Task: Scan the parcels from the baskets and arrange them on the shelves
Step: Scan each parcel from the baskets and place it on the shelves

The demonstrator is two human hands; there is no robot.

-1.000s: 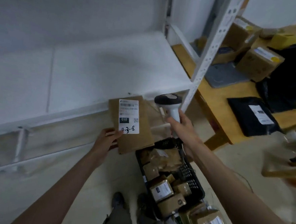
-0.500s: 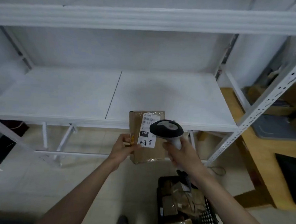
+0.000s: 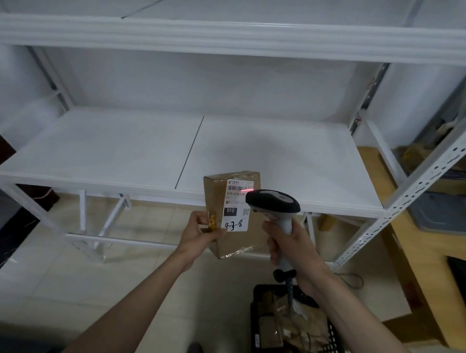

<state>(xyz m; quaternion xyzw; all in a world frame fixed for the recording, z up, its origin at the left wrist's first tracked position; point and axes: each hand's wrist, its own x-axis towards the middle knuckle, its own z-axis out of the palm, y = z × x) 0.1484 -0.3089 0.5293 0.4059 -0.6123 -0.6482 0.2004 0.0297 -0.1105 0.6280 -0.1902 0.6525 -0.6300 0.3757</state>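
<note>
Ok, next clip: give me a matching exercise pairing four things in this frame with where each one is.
Things:
1. cardboard parcel
2. barcode scanner
3. red scan line
4. black basket

Places:
A. on the floor, bottom right
B. gripped in the right hand
C. across the label's barcode
D. held by the left hand, in front of the shelf edge

Pairs: 1-D, 2-B, 3-C, 4-A

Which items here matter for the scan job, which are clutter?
Job: brown cardboard parcel, left hand, black-and-white handheld scanner, right hand, black plastic basket, white metal shelf.
Clutter: wooden table, grey flat mailer.
</note>
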